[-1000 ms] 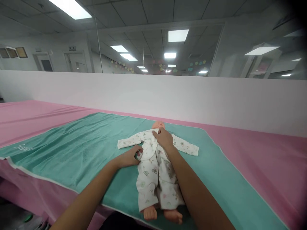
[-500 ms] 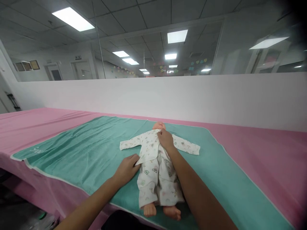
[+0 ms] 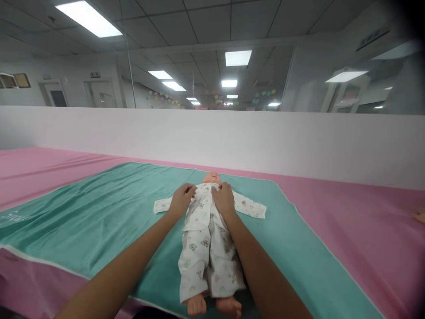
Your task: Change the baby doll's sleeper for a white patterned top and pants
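Observation:
A baby doll [image 3: 211,177] lies on its back, feet towards me, on a teal cloth. It wears a white printed shirt [image 3: 199,217] with long sleeves spread to both sides, and matching trousers [image 3: 195,261]; its bare feet stick out below. My left hand [image 3: 181,200] is at the shirt's left shoulder, fingers curled together against the fabric. On the chest, my right hand [image 3: 224,198] pinches the shirt near its front edge, just below the neck. The fingertips of both hands are partly hidden by the fingers themselves.
The teal cloth [image 3: 133,212] with a white border covers part of a pink-covered table [image 3: 348,212]. Behind the table stands a low white wall [image 3: 166,133] with glass above it. A small skin-coloured shape [image 3: 421,217] shows at the right edge.
My left hand has left the shirt's lower hem and moved up to the shoulder. My right hand stays at the upper chest. The view has shifted slightly to the right.

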Demonstrator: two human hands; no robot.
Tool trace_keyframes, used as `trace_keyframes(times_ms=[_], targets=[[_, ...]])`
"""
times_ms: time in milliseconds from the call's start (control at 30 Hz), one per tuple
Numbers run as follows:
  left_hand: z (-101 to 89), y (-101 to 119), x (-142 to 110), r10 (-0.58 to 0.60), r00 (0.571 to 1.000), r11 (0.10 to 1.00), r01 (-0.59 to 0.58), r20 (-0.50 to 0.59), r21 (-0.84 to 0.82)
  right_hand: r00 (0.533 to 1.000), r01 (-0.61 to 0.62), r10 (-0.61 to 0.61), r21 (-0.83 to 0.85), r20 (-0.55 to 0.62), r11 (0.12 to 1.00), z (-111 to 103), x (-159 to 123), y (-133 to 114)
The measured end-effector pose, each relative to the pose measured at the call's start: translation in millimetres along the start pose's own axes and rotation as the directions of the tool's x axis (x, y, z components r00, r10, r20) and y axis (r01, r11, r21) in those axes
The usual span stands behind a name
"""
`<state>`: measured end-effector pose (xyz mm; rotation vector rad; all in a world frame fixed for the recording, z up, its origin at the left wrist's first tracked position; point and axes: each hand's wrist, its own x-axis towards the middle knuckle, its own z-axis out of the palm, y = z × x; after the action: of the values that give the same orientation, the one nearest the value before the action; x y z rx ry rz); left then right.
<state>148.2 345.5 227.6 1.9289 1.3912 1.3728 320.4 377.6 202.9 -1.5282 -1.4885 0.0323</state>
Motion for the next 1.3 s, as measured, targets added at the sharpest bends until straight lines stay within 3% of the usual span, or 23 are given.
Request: trace_keyframes(times_ms=[133, 267, 333, 467, 567, 667, 833, 900, 1000, 1300], targets=[[32.1, -3, 59, -0.049, 0.985, 0.986, 0.021, 0.165, 0.168, 0.989, 0.029, -0.003, -0.177, 0.148, 0.984, 4, 10, -3], [48.2, -16, 85, -0.038, 0.965, 0.979, -0.016, 0.261, 0.201, 0.970, 0.056, 0.026, -0.327, 0.241, 0.943, 12, 26, 0], [48.0, -20, 89, -0.008, 0.956, 0.980, -0.051, 0.294, 0.194, 0.971, 0.080, 0.008, -0.357, 0.238, 0.931, 16, 31, 0], [39.7, -15, 92, 0.038, 0.924, 0.977, -0.114, 0.381, 0.178, 0.990, 0.126, -0.093, -0.347, 0.109, 0.929, 19, 29, -2], [36.6, -5, 95, 0.018, 0.914, 0.980, -0.097, 0.406, 0.174, 0.996, 0.086, -0.082, -0.253, 0.029, 0.964, 17, 27, -3], [37.0, 3, 98, 0.008, 0.910, 0.989, -0.068, 0.414, 0.131, 0.999, -0.049, 0.048, -0.064, -0.017, 0.997, 14, 30, 0], [34.2, 4, 97, -0.036, 0.885, 0.995, 0.076, 0.464, -0.067, 0.982, -0.182, 0.190, 0.300, 0.005, 0.936, 8, 38, 2], [34.2, 4, 95, -0.066, 0.869, 0.934, 0.227, 0.490, -0.277, 0.983, -0.182, 0.182, 0.377, 0.037, 0.908, 7, 40, 1], [39.2, 2, 93, -0.130, 0.840, 0.752, 0.430, 0.527, -0.500, 0.987, -0.162, 0.144, 0.425, 0.074, 0.891, 8, 41, 1], [46.1, -12, 95, -0.226, 0.797, 0.588, 0.570, 0.560, -0.574, 0.979, -0.197, 0.147, 0.478, 0.140, 0.856, 9, 40, 6]])
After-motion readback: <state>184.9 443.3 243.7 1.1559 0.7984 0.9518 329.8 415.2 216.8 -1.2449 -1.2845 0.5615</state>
